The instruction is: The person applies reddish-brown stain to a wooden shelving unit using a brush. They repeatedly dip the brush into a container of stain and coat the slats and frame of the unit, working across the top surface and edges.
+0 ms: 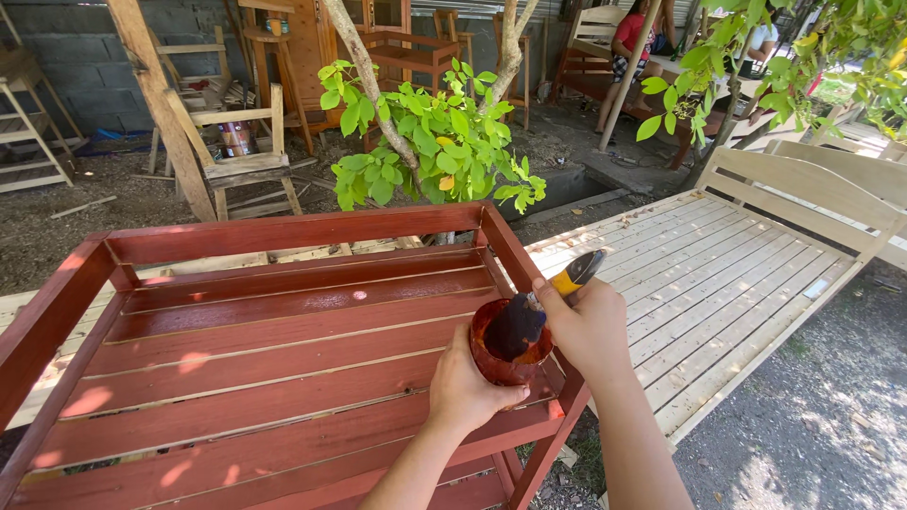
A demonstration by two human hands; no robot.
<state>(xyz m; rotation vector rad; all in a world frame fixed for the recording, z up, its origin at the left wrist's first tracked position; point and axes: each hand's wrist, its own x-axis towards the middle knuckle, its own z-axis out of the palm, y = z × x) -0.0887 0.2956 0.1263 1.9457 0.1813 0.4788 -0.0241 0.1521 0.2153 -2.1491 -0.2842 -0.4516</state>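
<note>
1. We stood over the red-brown slatted frame, which filled the view from nine o'clock round to the centre; its slats already wore a wet-looking coat, so we judged the staining well along.
2. At three o'clock lay the bare pale wooden frame, untouched by colour.
3. At twelve o'clock a leafy young tree rose just behind the red frame's far rail.
4. Our left hand sat at five o'clock, fingers wrapped from below around the small stain cup, held at the frame's right corner post.
5. Our right hand was closed round the yellow handle of the brush, its bristles sunk in the cup.
6. We judged this the reloading step; how much stain was left we could not quite see. The next move called for lifting the brush cleanly, wiping excess on the rim, then finding an uncoated rail.
</note>
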